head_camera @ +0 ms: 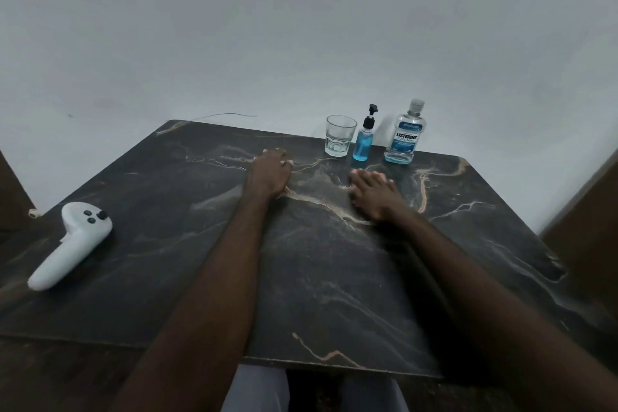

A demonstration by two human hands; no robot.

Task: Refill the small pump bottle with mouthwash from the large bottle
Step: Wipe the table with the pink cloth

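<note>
A small pump bottle (365, 139) with a black pump head and blue liquid stands upright near the far edge of the dark marble table (200, 244). Just right of it stands the large clear mouthwash bottle (405, 134), capped, with only a little blue liquid at its bottom. My left hand (269, 174) lies flat on the table, palm down, well left of the bottles. My right hand (373, 194) also rests flat on the table, a short way in front of the pump bottle. Neither hand holds anything.
An empty clear drinking glass (339, 135) stands left of the pump bottle. A white handheld controller (72, 242) lies on the table at the left. A grey wall rises right behind the table's far edge. Brown furniture stands at the right.
</note>
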